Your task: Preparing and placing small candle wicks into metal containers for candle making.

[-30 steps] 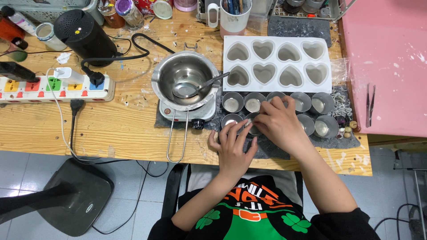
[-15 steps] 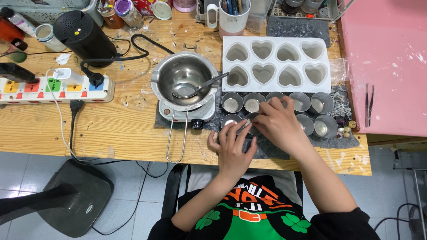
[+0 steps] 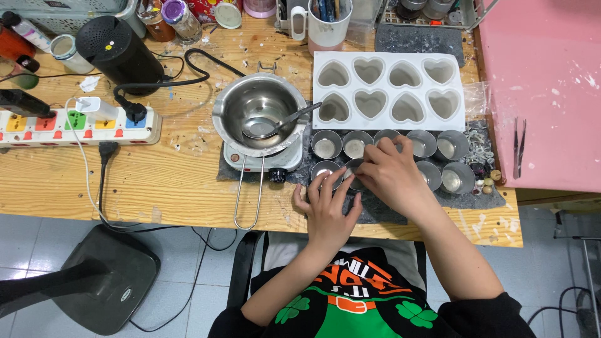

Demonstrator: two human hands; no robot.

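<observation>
Two rows of small round metal tins (image 3: 327,146) sit on a dark grey felt mat (image 3: 476,199) near the front edge of the wooden table (image 3: 156,181). My left hand (image 3: 327,209) rests on the mat with its fingers spread, fingertips touching a tin in the front row (image 3: 320,170). My right hand (image 3: 391,175) lies over the middle tins, its fingertips pinched at the rim of one tin (image 3: 354,168) beside my left fingers. What the right fingers hold is hidden.
A white silicone mould with heart cavities (image 3: 388,91) lies behind the tins. A steel pot with a spoon (image 3: 260,119) stands on a small hotplate (image 3: 263,159). A power strip (image 3: 75,125), black cylinder (image 3: 116,53), mug of tools (image 3: 328,22), pink board (image 3: 544,87) and tweezers (image 3: 519,147) surround.
Both hands stay over the same front tins; the fingers shifted only slightly. Nothing else moved.
</observation>
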